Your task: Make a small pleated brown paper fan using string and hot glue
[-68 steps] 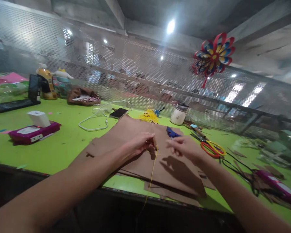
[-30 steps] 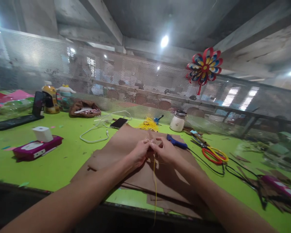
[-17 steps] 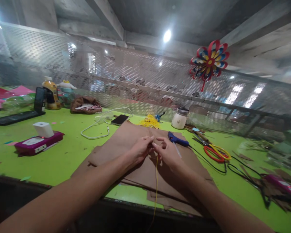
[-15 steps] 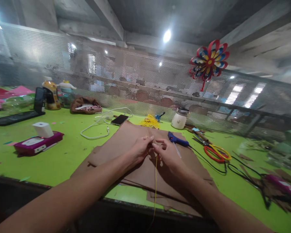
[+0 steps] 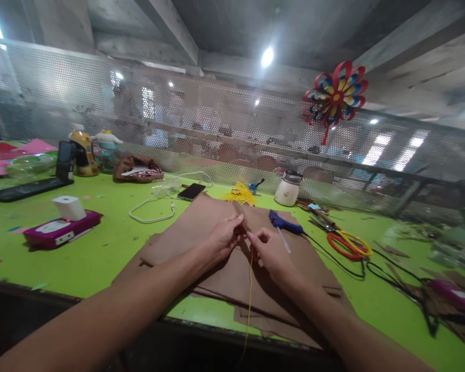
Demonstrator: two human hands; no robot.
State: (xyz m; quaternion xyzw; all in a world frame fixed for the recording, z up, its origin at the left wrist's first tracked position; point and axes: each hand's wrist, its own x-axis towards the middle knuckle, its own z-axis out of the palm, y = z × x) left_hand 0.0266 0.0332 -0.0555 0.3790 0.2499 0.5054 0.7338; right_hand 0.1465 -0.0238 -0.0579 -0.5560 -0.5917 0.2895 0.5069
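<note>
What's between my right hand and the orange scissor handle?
In the head view: brown cardboard, a pale stick, the black cord of the blue glue gun, and green table.

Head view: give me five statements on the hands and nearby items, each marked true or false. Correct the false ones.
1. The left hand holds a narrow brown strip. True.
2. The blue glue gun lies to the left of both hands. False: the blue glue gun lies to their right, on the brown sheets.
3. A yellow thread hangs down past the near edge of the green table. True.
4. The white adapter sits on the black phone. False: the white adapter sits on the purple power strip.
5. The right hand is holding the scissors. False: the scissors lie apart from it, farther right.
</note>
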